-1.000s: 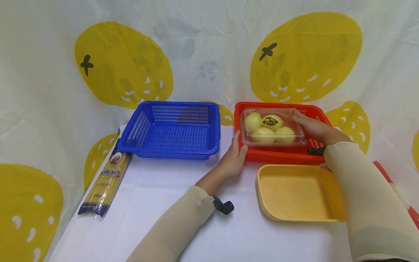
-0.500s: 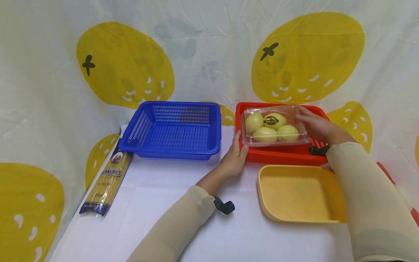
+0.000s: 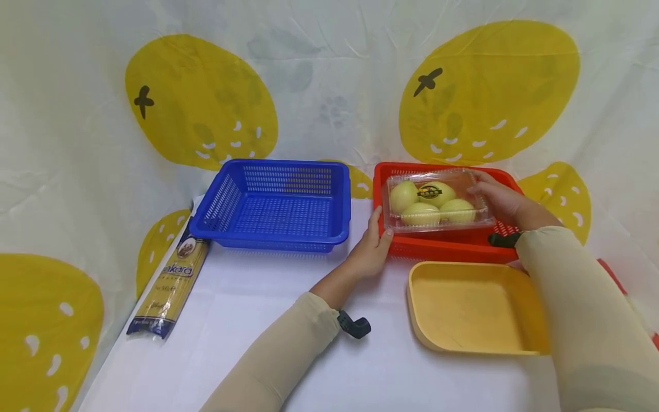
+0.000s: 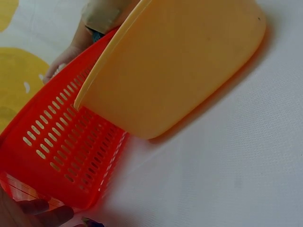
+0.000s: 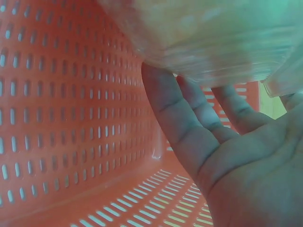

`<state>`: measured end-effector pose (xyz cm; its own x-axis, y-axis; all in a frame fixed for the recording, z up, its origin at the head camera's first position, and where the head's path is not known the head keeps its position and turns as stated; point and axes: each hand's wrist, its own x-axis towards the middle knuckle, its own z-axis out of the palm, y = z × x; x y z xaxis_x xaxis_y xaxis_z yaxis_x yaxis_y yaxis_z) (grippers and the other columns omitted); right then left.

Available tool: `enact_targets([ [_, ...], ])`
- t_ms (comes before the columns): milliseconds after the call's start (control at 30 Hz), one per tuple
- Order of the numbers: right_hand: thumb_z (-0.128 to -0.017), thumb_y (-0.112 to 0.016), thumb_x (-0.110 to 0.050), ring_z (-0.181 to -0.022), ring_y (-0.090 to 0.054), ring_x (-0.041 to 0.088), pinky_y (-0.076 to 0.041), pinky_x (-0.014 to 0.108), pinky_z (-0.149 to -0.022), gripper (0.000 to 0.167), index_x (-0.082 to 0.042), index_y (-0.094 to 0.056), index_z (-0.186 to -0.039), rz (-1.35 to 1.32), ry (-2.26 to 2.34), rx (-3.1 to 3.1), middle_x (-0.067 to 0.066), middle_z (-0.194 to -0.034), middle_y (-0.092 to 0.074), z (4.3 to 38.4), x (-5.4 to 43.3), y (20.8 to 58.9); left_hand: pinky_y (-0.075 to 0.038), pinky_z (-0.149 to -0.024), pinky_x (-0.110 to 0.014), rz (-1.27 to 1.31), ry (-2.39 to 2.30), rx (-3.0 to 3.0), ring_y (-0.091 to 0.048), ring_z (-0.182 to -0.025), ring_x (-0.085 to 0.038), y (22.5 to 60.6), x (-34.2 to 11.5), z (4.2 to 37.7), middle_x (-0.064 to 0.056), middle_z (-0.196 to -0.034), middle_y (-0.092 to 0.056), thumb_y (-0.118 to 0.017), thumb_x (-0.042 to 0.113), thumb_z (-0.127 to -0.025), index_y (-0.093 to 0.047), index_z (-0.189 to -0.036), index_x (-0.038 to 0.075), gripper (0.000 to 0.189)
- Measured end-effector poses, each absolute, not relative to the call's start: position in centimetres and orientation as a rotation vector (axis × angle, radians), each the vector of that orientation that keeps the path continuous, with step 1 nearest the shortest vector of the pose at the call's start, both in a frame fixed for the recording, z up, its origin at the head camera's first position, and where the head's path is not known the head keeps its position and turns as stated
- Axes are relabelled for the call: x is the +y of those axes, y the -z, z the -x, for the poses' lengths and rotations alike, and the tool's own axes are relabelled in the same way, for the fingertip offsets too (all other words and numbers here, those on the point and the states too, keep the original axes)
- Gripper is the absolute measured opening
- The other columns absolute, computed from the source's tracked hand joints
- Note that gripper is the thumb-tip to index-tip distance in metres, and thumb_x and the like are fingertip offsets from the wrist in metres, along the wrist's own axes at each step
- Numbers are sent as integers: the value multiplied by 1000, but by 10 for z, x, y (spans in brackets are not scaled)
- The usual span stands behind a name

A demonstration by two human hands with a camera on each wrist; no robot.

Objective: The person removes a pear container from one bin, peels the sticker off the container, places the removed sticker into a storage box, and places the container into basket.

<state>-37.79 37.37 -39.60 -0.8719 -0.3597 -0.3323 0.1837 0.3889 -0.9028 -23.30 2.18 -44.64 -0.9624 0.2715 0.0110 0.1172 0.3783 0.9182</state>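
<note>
A clear plastic box [image 3: 465, 183] of several pale yellow-green fruits, with a dark and gold label on its lid, sits tilted in the upper part of the red basket [image 3: 443, 247]. My right hand [image 3: 501, 200] holds the box by its right end; in the right wrist view, the fingers [image 5: 173, 116] bend up against its underside, above the basket floor. At the basket's front left corner, my left hand [image 3: 369, 249] grips it, fingers along the side wall and thumb by the front rim. The left wrist view shows these fingers [image 4: 54, 215] against the red plastic.
A blue basket [image 3: 278, 214] stands to the left of the red one. Beside it lies a spaghetti pack [image 3: 170, 280]. A yellow tray [image 3: 468, 309] stands just in front of the red basket, under the right forearm. A patterned curtain [image 3: 334, 86] hangs behind.
The right end of the box has risen a little, and the box has turned and shifted slightly right with my right hand. My left hand stays at the basket corner.
</note>
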Motion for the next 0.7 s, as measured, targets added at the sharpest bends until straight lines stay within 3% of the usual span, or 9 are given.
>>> enact_targets([
  [300, -115, -42, -39, -112, -64, 18, -61, 36, -93, 65, -41, -8, -171, 162, 1533, 2177, -1, -152, -37, 377, 375, 390, -27, -127, -56, -288, -1626, 2490, -30, -160, -26, 445, 21, 231, -3, -176, -28, -40, 43, -116, -3, -172, 36, 68],
  [433, -114, -43, -40, -116, -60, 17, -61, 37, -93, 63, -42, -12, -169, 153, 1554, 2201, -4, -152, -35, 377, 377, 389, -31, -125, -58, -241, -1642, 2476, -35, -158, -27, 444, 22, 232, -2, -174, -33, -43, 44, -115, -4, -171, 40, 69],
  [700, -111, -36, -39, -96, -67, 12, -64, 33, -80, 51, -34, -14, -157, 105, 1666, 2208, 0, -138, -37, 375, 378, 384, -38, -122, -55, -178, -1670, 2473, -45, -151, -25, 442, 23, 230, 0, -169, -41, -47, 42, -114, -9, -171, 41, 68],
])
